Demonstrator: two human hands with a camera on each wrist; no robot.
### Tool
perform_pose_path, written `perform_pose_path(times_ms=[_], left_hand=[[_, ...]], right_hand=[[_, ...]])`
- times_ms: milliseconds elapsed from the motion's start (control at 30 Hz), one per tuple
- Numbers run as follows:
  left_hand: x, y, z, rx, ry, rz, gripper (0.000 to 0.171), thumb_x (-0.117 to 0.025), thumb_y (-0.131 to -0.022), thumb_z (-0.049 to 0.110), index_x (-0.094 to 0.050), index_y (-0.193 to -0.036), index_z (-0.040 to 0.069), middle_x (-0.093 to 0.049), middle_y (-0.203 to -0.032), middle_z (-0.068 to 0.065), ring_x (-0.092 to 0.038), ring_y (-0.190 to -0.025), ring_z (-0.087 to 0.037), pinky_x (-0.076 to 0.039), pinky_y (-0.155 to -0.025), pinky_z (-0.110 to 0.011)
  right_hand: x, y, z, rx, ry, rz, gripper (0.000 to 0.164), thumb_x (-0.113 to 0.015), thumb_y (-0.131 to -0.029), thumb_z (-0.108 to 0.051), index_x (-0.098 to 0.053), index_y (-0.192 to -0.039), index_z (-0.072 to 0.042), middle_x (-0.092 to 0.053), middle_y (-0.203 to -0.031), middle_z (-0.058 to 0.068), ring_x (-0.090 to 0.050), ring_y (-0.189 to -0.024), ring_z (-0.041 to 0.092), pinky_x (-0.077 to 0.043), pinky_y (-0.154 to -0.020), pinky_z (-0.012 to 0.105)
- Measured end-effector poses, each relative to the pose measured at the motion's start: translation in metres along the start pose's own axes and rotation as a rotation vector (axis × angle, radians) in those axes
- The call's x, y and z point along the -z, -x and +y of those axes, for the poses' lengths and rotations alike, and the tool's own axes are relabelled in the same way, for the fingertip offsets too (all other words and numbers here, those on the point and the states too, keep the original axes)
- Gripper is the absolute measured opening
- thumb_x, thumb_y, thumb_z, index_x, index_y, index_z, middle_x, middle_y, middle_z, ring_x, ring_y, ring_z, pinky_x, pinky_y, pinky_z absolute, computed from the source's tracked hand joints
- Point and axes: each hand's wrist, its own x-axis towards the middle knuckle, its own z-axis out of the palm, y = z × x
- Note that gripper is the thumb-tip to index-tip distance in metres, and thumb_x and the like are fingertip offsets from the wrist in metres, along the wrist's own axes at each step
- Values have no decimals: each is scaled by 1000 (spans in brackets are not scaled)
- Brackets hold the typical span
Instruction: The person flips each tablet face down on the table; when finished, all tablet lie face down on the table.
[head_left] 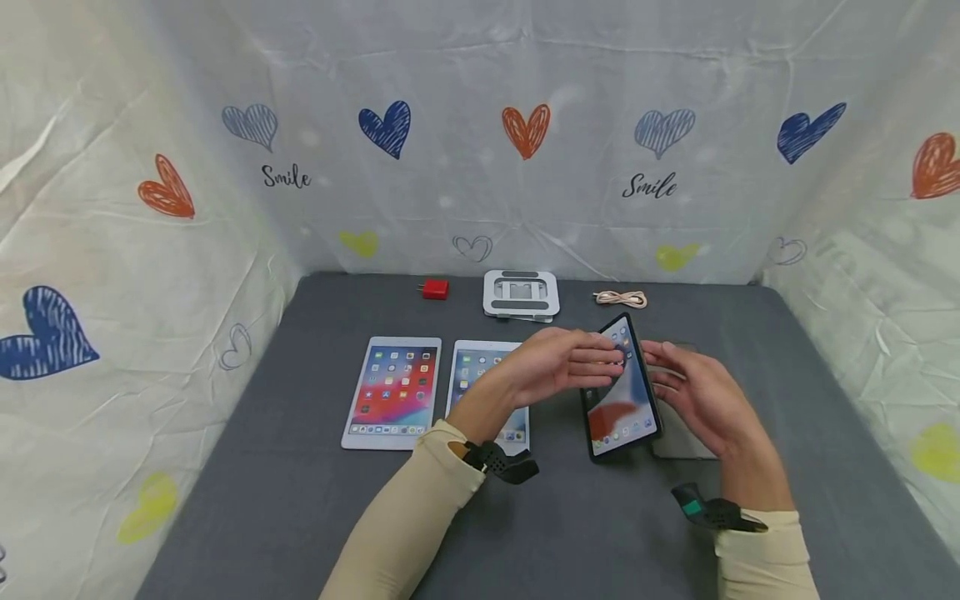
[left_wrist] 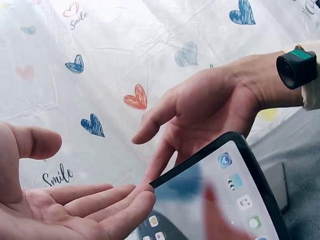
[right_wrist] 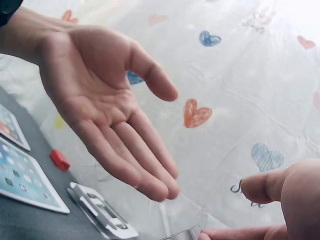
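Observation:
A tablet with a black border (head_left: 636, 410) stands tilted between the two hands, its lit screen turned up and toward the left. The left hand (head_left: 566, 360) is in front of the screen with straight fingers and the thumb apart; in the left wrist view its fingertips overlap a corner of the tablet (left_wrist: 175, 192). At the tablet's right edge is the right hand (head_left: 697, 392), fingers extended behind that edge and thumb lifted off. The right fingers (right_wrist: 225, 234) meet the tablet's edge in the right wrist view. A grey tablet (head_left: 678, 442) lies flat beneath the right hand.
Two white tablets with lit screens lie to the left, one in full view (head_left: 392, 393), the other (head_left: 517, 433) partly under the left forearm. Along the table's back are a red charger plug (head_left: 435, 289), a folded white stand (head_left: 521, 294) and a coiled cable (head_left: 621, 298).

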Motion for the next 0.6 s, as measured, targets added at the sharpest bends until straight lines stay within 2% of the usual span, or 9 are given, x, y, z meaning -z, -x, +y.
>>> perform_pose_path(times_ms=[267,600], left_hand=[[-2,3,4,-28,65,33,52,-40,-120,21,-43,-162,-9,-52,-164,-27,-50,-155,-43,-45,-129,-49],[8,15,7,-63,41,86,54,-44,-119,22,-41,-163,-9,-52,-164,-27,-50,-155,-41,-49,-125,-45]], right_hand=[[-14,-5,-5,37,12,-44,79,-48,-117,-48,-31,-167,11,-59,-139,-3,-66,-118,9,-60,-100,20],[-30,-13,-5,99,36,-138,72,-46,-119,-43,-35,-165,12,-58,-141,1,-69,-113,11,-61,-99,22]])
